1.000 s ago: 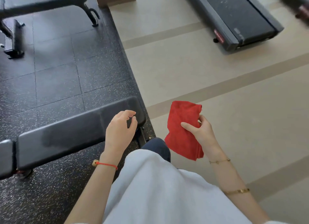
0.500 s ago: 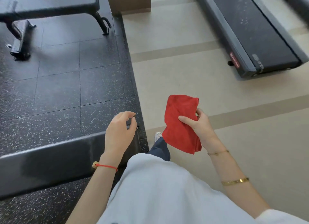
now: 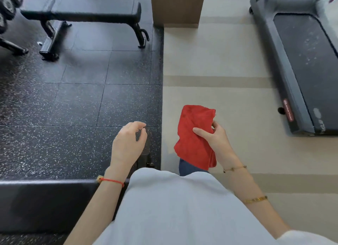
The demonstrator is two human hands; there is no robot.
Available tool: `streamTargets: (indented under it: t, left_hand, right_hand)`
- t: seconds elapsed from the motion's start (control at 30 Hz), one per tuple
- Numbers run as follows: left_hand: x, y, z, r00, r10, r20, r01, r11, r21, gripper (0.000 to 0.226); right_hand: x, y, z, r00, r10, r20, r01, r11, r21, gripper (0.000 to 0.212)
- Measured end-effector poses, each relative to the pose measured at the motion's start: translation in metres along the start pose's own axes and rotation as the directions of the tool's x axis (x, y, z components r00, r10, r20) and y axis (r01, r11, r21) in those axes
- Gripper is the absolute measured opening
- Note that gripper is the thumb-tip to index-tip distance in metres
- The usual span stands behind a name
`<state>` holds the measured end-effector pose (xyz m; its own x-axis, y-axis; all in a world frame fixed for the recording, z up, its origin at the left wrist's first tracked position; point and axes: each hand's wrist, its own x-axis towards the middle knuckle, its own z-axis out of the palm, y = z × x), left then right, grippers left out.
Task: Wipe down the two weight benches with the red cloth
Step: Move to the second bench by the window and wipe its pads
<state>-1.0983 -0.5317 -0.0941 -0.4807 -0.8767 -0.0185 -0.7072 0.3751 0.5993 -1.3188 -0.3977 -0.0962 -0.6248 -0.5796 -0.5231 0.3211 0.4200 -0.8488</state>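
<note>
- Right hand (image 3: 215, 140): grips the red cloth (image 3: 193, 135) by its right edge, thumb across the front; the cloth hangs folded over the beige floor (image 3: 219, 58), as it did half a second ago.
- Left hand (image 3: 128, 144): holds nothing, fingers loosely curled, over the speckled black mat (image 3: 73, 107).
- Near bench (image 3: 45, 204): now at the lower left edge, lower in view than before; its right end seems hidden behind the left arm.
- Far bench (image 3: 82, 11): at upper left on the mat, more fully in view than earlier.
- Treadmill (image 3: 301, 61): at right, now showing more of its length.
</note>
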Motion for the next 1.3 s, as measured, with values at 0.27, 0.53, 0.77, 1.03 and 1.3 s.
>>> streamTargets:
  t: [0.27,0.53,0.77,1.03,1.3]
  left_hand:
    - [0.16,0.011,0.008,0.988,-0.104,-0.114,0.105,0.994,0.0,0.018]
    - [0.293,0.01,-0.014,0.943,-0.245,-0.225,0.239,0.969,-0.055,0.018]
    - [0.4,-0.033,-0.047,0.897,-0.334,-0.289,0.323,0.943,-0.086,0.018]
    - [0.554,-0.119,-0.123,0.902,-0.294,-0.315,0.292,0.955,-0.056,0.019]
    - [0.695,-0.194,-0.206,0.923,-0.254,-0.29,0.259,0.966,-0.022,0.019]
  right_hand:
    - [0.166,-0.111,0.039,0.988,-0.072,0.139,0.082,0.994,-0.072,0.044]
    - [0.302,-0.217,0.115,0.942,-0.101,0.321,0.155,0.977,-0.148,0.036]
    - [0.394,-0.267,0.214,0.915,-0.067,0.398,0.149,0.972,-0.18,0.045]
    - [0.49,-0.337,0.369,0.907,-0.09,0.411,0.185,0.962,-0.199,0.046]
    - [0.554,-0.407,0.511,0.922,-0.112,0.37,0.172,0.976,-0.132,0.036]
